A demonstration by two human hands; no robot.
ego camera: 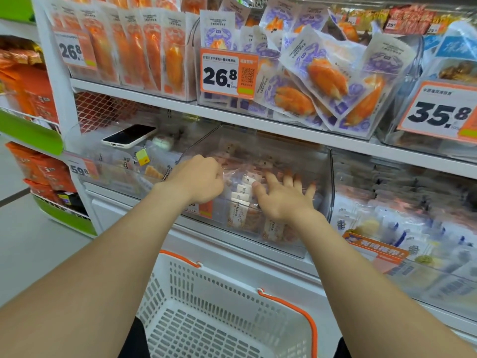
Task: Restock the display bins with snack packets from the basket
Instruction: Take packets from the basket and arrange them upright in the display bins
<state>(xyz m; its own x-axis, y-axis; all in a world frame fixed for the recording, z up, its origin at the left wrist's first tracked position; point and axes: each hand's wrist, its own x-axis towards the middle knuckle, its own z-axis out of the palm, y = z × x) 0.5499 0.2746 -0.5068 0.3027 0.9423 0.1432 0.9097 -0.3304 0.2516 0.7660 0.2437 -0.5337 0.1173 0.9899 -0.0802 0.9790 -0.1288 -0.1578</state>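
Observation:
A clear plastic display bin [324,177] on the middle shelf holds several small snack packets [242,192] with white labels. Both my hands reach into it. My left hand [198,178] has its fingers curled at the left side of the pile, gripping the edge of a packet. My right hand [282,196] lies on the packets with fingers spread and fairly straight, pressing them down. Below, the white basket [214,313] with orange handles stands in front of the shelf, and I see no packets inside it.
A phone [129,135] lies on top of the clear bin to the left. Above hang bins of orange and purple-white snack bags [320,76] with price tags [228,73]. More clear bins [402,218] stand to the right. Grey floor lies at the left.

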